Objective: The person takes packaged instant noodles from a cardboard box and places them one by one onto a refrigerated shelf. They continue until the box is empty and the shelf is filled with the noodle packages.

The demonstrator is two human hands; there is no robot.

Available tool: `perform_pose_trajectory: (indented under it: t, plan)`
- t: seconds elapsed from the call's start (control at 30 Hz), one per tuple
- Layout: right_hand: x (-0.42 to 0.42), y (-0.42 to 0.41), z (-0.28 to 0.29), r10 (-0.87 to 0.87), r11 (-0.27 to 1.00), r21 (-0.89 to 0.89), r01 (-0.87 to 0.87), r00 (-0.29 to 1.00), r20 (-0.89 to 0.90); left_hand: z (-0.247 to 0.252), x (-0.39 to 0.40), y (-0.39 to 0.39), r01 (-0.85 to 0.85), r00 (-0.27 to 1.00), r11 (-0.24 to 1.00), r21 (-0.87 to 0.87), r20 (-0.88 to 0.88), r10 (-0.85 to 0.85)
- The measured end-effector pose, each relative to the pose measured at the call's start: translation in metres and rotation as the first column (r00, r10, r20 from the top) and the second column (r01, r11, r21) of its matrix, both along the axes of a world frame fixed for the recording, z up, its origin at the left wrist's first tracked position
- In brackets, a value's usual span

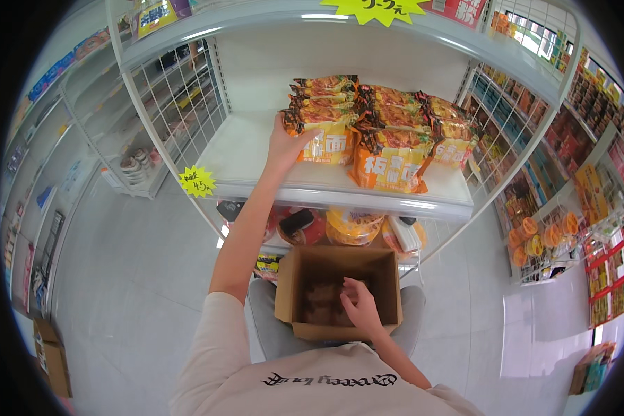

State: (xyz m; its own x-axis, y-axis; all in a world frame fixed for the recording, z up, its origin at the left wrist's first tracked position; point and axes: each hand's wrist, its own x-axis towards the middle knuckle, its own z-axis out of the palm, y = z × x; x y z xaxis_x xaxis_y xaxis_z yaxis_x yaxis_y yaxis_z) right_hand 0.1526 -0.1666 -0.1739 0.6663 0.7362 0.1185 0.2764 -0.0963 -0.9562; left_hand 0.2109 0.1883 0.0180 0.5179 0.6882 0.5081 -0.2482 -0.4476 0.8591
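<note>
My left hand (290, 141) is on the front bag of instant noodles (326, 143) in the left row, thumb across its face and the fingers at its left side, partly hidden. Beside it, a middle row of orange noodle bags (392, 158) stands closer to the shelf edge, and a third row (451, 140) is to its right. Over an open cardboard box (343, 333) on my lap is my right hand (360, 307), empty, its fingers apart and slightly curled. The inside of the box is dark; I cannot tell what lies at its bottom.
The white shelf (234, 151) has wire mesh sides and a raised front lip, with a yellow price tag (197, 181) at its left corner. Another shelf overhangs it. Below, round packs (352, 226) sit close behind the box. Stocked racks (535, 156) flank the aisle, and cartons (52, 359) stand at left.
</note>
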Motion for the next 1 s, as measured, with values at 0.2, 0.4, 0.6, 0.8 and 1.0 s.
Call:
perform_pose_trajectory:
  t: [0.2,0.4,0.6,0.8,1.0]
  plan:
    - [-0.009,-0.013,-0.052,0.135,0.975,-0.183,-0.125,0.990,0.047,0.002,-0.010,-0.001,-0.118,0.976,0.979,0.166,-0.161,0.145]
    - [-0.010,-0.012,-0.063,0.318,0.870,-0.433,-0.235,0.939,0.129,-0.005,-0.013,0.006,-0.047,0.991,0.997,0.053,-0.122,0.053]
    - [-0.011,-0.007,-0.056,0.307,0.869,-0.439,-0.229,0.945,0.116,-0.014,-0.020,0.015,-0.101,0.984,0.990,0.102,-0.136,0.114]
    - [-0.007,-0.010,-0.070,0.290,0.872,-0.450,-0.191,0.943,0.163,-0.027,-0.048,-0.008,-0.336,0.942,0.914,0.227,0.051,0.333]
    - [0.010,-0.004,-0.078,0.380,0.749,-0.548,-0.373,0.919,-0.105,-0.107,-0.137,-0.109,-0.008,0.991,0.977,0.211,-0.126,0.036]
